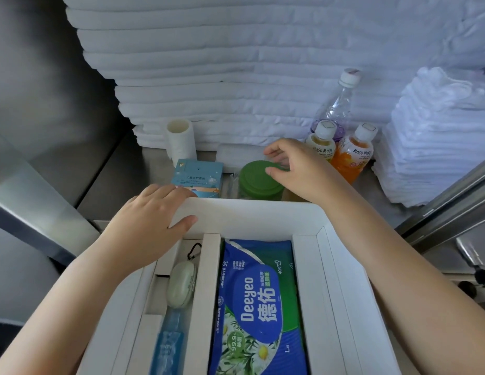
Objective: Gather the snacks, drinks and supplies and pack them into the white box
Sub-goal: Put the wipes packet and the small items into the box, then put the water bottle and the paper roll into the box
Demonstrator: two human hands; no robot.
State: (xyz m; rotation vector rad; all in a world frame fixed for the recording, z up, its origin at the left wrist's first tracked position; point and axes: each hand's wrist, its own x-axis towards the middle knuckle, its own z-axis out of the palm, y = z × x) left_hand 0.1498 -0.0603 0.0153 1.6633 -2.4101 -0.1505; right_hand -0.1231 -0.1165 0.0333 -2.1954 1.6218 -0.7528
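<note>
The white box [252,216] stands open in front of me, with dividers inside. A blue and green wet-wipe pack [259,307] lies in its middle compartment. A pale green case with a black clip [181,284] and a blue packet [167,347] lie in the left one. My left hand [152,215] grips the box's far left rim. My right hand [295,166] hovers over a green-lidded jar [259,181] just behind the box, fingers spread and thumb touching the lid.
Behind the box are a light blue carton [196,177], a paper roll [180,140], two Mogu Mogu bottles [352,158] and a clear bottle [340,104]. Stacked white towels [236,77] fill the back, with more [436,142] at right. Metal rails flank the cart.
</note>
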